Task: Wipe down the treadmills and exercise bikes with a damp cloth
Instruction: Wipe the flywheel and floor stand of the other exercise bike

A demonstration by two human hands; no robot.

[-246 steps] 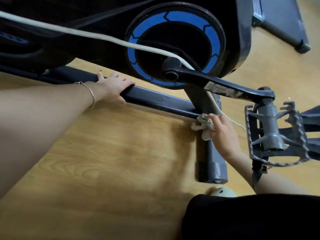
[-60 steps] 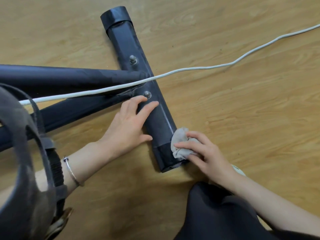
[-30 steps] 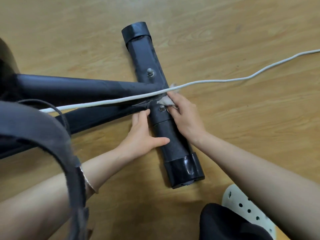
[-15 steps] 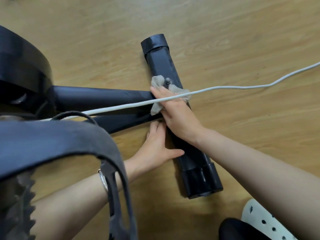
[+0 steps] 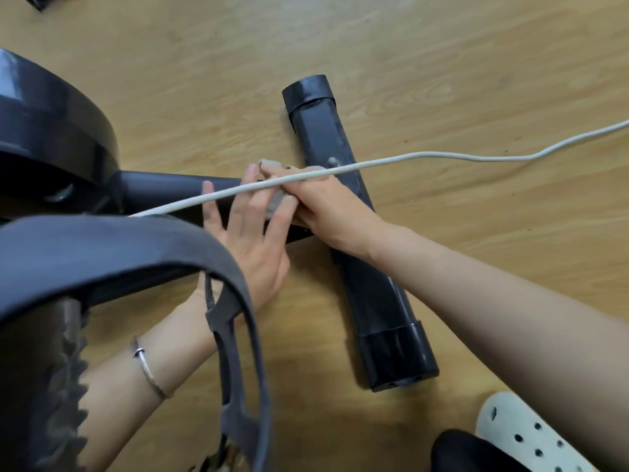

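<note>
The exercise bike's black foot bar (image 5: 381,301) lies slantwise on the wooden floor and meets a black frame tube (image 5: 163,189) coming from the left. My right hand (image 5: 326,209) grips a grey cloth (image 5: 276,205) and presses it on the joint of bar and tube; most of the cloth is hidden under the fingers. My left hand (image 5: 248,243) lies flat with spread, straight fingers on the frame tube, touching the cloth and my right fingers. A bracelet sits on my left wrist.
A white cable (image 5: 442,155) runs across my right hand and off to the right. The pedal with its grey strap (image 5: 143,253) fills the near left, over my left forearm. The black flywheel housing (image 5: 51,137) is at far left. A white clog (image 5: 531,437) sits at bottom right.
My right hand slid the cloth from the bolt on the foot bar leftward onto the joint with the frame tube. My left hand moved up beside it, fingers now spread on the tube.
</note>
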